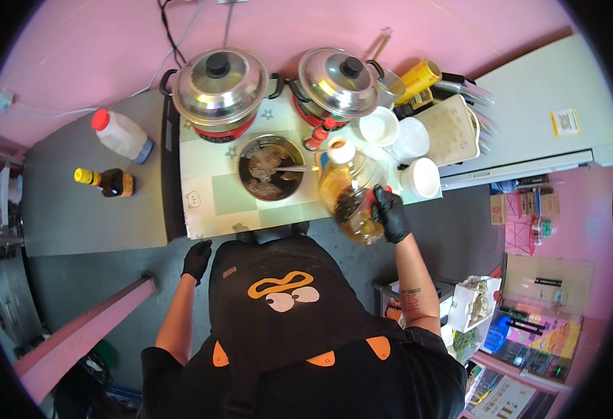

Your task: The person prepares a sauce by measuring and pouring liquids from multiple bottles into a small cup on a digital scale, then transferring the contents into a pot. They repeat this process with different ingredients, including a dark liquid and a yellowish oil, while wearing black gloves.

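My right hand [389, 213], in a black glove, grips the red handle of a large clear plastic jug [345, 188] of yellowish liquid, tilted with its white-topped neck towards the wall. Left of it a steel bowl [270, 167] holds dark liquid and a pinkish-brown mass, with a utensil leaning inside. A small red-capped bottle [319, 134] stands just beyond the jug. Near the table's front left corner, my left hand [197, 260], also gloved in black, hangs with fingers curled and nothing visible in it; its palm is hidden.
Two lidded steel pots [221, 86] on red-based cookers line the wall. White plastic tubs [420, 178] and a lidded container [445, 131] crowd the right. A red-capped white bottle [123, 136] and a yellow-capped sauce bottle [105, 182] lie on the grey left surface. A pink post [86, 335] rises behind left.
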The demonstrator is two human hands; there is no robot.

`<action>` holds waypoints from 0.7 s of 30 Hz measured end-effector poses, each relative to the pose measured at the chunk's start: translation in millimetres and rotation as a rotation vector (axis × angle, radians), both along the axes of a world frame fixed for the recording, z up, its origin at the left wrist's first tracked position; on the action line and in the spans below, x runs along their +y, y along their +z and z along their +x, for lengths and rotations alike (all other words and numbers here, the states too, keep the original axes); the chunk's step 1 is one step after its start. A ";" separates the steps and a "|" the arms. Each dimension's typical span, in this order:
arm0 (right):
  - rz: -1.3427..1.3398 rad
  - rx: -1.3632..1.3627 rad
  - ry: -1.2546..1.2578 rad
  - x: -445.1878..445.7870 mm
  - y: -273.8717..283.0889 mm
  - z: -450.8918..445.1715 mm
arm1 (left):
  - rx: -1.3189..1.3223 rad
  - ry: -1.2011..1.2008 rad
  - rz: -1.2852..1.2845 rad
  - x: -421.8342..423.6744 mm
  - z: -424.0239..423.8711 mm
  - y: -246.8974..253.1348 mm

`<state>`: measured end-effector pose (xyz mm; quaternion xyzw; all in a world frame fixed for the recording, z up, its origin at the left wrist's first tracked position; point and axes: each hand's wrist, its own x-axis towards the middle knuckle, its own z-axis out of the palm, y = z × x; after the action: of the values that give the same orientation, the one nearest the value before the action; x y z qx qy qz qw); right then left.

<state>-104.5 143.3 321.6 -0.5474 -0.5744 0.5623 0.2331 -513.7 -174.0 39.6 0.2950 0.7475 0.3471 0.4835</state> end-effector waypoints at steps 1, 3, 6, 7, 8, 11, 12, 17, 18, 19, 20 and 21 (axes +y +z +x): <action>0.006 -0.035 -0.062 12.8 6.4 14.2 | 0.019 -0.035 -0.009 0.7 0.1 -9.6; 0.043 -0.107 -0.068 42.8 4.0 51.3 | 0.144 -0.110 -0.052 5.8 5.3 -16.0; 0.052 -0.334 -0.107 72.1 14.6 89.8 | 0.259 -0.133 -0.232 17.7 15.7 -1.3; 0.099 -0.379 -0.060 90.4 3.4 102.6 | 0.259 -0.083 -0.233 -5.3 9.6 -43.4; 0.113 -0.433 -0.025 105.8 -3.0 116.8 | 0.207 -0.016 -0.259 -17.2 13.1 -63.9; 0.087 -0.545 0.054 130.5 0.9 131.9 | 0.105 0.031 -0.472 -64.0 21.5 -117.3; 0.069 -0.576 0.075 137.0 1.3 135.6 | 0.111 0.000 -0.557 -77.8 28.5 -127.5; 0.126 -0.612 0.236 165.3 -23.8 152.3 | 0.040 0.086 -0.809 -104.3 93.9 -141.9; 0.125 -0.620 0.257 170.1 -29.1 155.8 | 0.024 0.116 -0.775 -98.5 115.5 -132.0; 0.122 -0.626 0.281 175.0 -34.0 157.9 | 0.009 0.149 -0.745 -92.2 131.0 -123.1; 0.052 -0.611 0.268 176.3 -30.5 151.6 | 0.050 0.175 -0.709 -90.8 142.3 -120.3; 0.016 -0.531 0.277 178.1 -31.8 150.6 | 0.092 0.200 -0.673 -89.2 155.1 -121.3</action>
<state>46.2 321.4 289.8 -0.5899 -0.6888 0.4213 0.0002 -358.6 -263.3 -81.7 0.0598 0.8661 0.1131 0.4833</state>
